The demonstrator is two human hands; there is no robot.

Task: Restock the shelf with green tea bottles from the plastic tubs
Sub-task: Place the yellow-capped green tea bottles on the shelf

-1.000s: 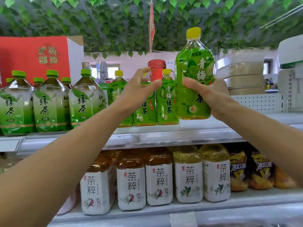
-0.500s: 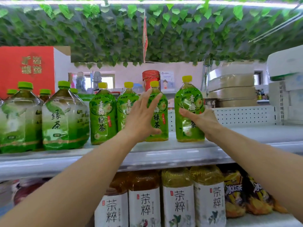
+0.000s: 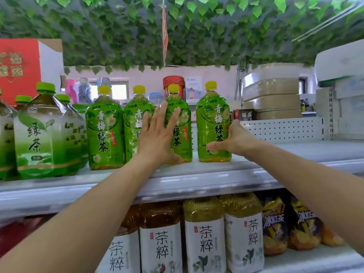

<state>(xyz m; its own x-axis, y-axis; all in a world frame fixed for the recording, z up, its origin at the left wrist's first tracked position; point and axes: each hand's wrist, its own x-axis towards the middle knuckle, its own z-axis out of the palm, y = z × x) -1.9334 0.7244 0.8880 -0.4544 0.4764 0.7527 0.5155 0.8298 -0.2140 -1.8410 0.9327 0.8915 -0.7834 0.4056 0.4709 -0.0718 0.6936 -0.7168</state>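
Observation:
A row of green tea bottles with yellow caps stands on the upper shelf (image 3: 206,174). The rightmost bottle (image 3: 213,123) stands upright on the shelf, and my right hand (image 3: 234,139) wraps its lower right side with thumb in front. My left hand (image 3: 157,134) lies flat with straight fingers against the fronts of the second bottle (image 3: 136,119) and the third bottle (image 3: 180,123). The leftmost bottle of the row (image 3: 104,131) stands untouched. The plastic tubs are out of view.
Larger green-capped tea jugs (image 3: 45,134) fill the shelf's left. Bare shelf surface lies right of the row, before a white pegboard (image 3: 283,129). White-labelled tea bottles (image 3: 204,237) and snack bags (image 3: 275,227) fill the lower shelf. A red box (image 3: 19,67) stands back left.
The bottle held high in my right hand a second ago has come down and now stands on the shelf at the row's right end. My left hand flattened against the neighbouring bottles.

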